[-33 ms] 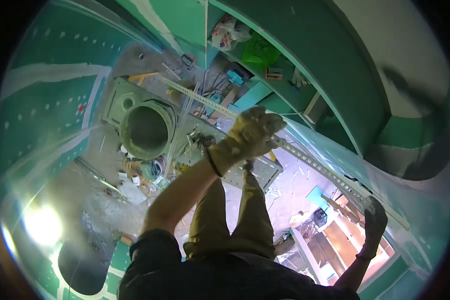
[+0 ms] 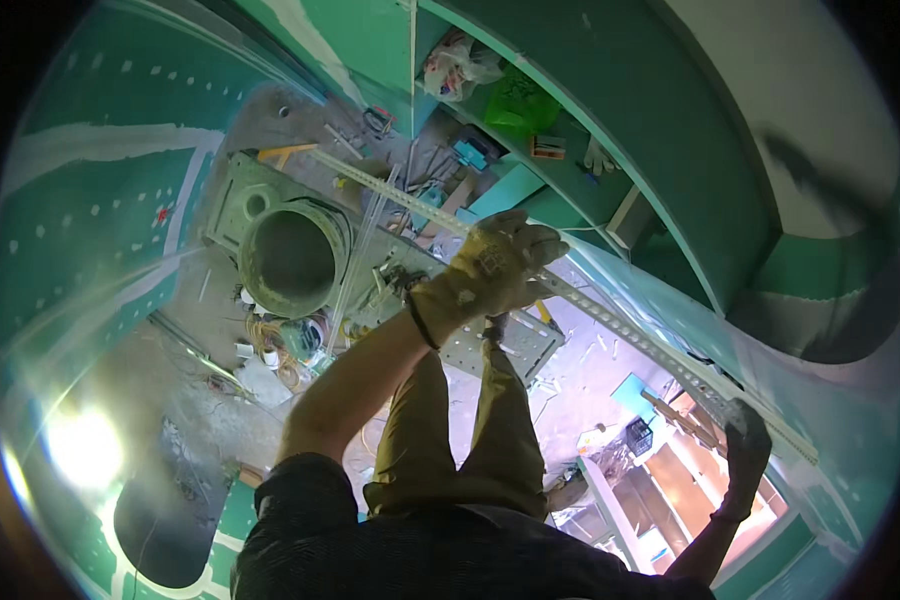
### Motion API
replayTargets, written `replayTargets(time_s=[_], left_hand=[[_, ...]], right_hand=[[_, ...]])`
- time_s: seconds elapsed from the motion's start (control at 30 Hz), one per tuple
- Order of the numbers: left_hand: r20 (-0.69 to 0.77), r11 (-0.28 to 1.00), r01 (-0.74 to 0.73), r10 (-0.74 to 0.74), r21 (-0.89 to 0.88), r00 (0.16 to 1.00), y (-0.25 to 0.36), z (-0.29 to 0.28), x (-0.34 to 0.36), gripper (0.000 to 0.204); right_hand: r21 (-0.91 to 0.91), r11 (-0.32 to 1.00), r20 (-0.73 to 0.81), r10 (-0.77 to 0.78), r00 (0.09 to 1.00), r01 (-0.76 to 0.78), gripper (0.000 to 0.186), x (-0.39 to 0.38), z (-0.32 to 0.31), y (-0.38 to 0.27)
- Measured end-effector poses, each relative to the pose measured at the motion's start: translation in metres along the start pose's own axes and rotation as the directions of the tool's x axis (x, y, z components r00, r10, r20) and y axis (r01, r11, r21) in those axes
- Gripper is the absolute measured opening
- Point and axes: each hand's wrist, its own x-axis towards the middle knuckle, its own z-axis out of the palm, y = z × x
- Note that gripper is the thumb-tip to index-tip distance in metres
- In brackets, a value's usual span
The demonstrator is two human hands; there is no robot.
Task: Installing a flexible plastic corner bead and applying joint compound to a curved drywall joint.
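Observation:
A long, pale, perforated corner bead point(image 2: 610, 318) runs diagonally from the upper left down to the lower right. My gloved left hand point(image 2: 492, 262) wraps round it near the middle, its back toward me. Farther along at the lower right, my gloved right hand point(image 2: 748, 438) is closed on the same bead close to its end. Part of the fingers of the right hand is hidden. The bead's middle stretch lies close alongside the edge of the curved green board structure.
Below me is a work platform point(image 2: 505, 352) with a large round bucket point(image 2: 344, 255) on it. Cables point(image 2: 270, 335) and tools litter the floor. Shelves at the upper right hold plastic bags point(image 2: 515, 100). A bright lamp point(image 2: 85, 450) glares at the lower left. Green boards point(image 2: 100, 210) form the walls.
The bead and my left hand have shifted slightly to the left. My right hand has moved a little with them, and both grips are kept.

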Motion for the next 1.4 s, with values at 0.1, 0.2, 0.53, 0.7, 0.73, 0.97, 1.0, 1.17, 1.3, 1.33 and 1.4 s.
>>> replayTargets(time_s=[0.1, 0.2, 0.53, 0.7, 0.73, 0.97, 1.0, 1.17, 1.3, 1.33, 1.4], left_hand=[[0.052, 0.996, -0.050, 0.047, 0.068, 0.998, -0.009, 0.001, -0.009, 0.054], [0.364, 0.998, 0.005, -0.028, 0.066, 0.931, -0.003, 0.012, -0.015, 0.051], [0.302, 0.997, -0.016, -0.006, 0.070, 0.953, 0.069, 0.040, 0.032, 0.034], [0.202, 0.997, 0.062, -0.071, 0.051, 0.977, 0.092, 0.046, 0.054, 0.033], [0.193, 0.994, 0.066, -0.080, 0.082, 0.978, 0.096, 0.045, 0.058, 0.033], [0.174, 0.975, -0.048, 0.009, 0.219, 0.985, 0.076, 0.004, 0.049, 0.040], [0.200, 0.967, -0.084, 0.035, 0.240, 0.979, 0.060, -0.010, 0.041, 0.041], [0.224, 0.920, -0.103, 0.017, 0.379, 0.974, 0.000, -0.071, 0.003, 0.044], [0.283, 0.910, 0.018, -0.148, 0.415, 0.947, -0.010, -0.096, 0.005, 0.039], [0.263, 0.914, 0.118, -0.232, 0.389, 0.936, -0.012, -0.097, 0.004, 0.036], [0.162, 0.949, 0.154, -0.204, 0.275, 0.966, 0.001, -0.088, 0.020, 0.036]], right_hand=[[-0.060, 0.987, 0.095, -0.140, 0.986, 0.146, 0.024, 0.000, 0.016, 0.023], [0.101, 0.991, 0.073, -0.100, 0.992, 0.092, 0.023, 0.005, 0.034, 0.018], [0.488, 0.870, 0.211, -0.205, 0.956, 0.078, 0.037, 0.031, 0.093, 0.002], [0.427, 0.898, 0.153, 0.038, 0.987, -0.101, 0.033, 0.039, 0.101, -0.019], [0.433, 0.896, 0.151, 0.030, 0.988, -0.093, 0.033, 0.041, 0.102, -0.011], [0.906, 0.422, -0.006, 0.092, 0.996, -0.034, 0.033, 0.029, 0.115, 0.112], [0.908, 0.418, -0.010, 0.093, 0.996, -0.030, 0.033, 0.026, 0.114, 0.117], [0.806, 0.583, 0.051, 0.106, 0.993, -0.104, 0.038, 0.023, 0.101, 0.136], [0.830, 0.556, -0.016, 0.081, 0.997, -0.032, 0.043, 0.025, 0.110, 0.134], [0.851, 0.526, -0.036, 0.086, 0.996, -0.015, 0.047, 0.025, 0.111, 0.126], [0.878, 0.480, -0.040, 0.076, 0.996, -0.002, 0.049, 0.028, 0.122, 0.128]])
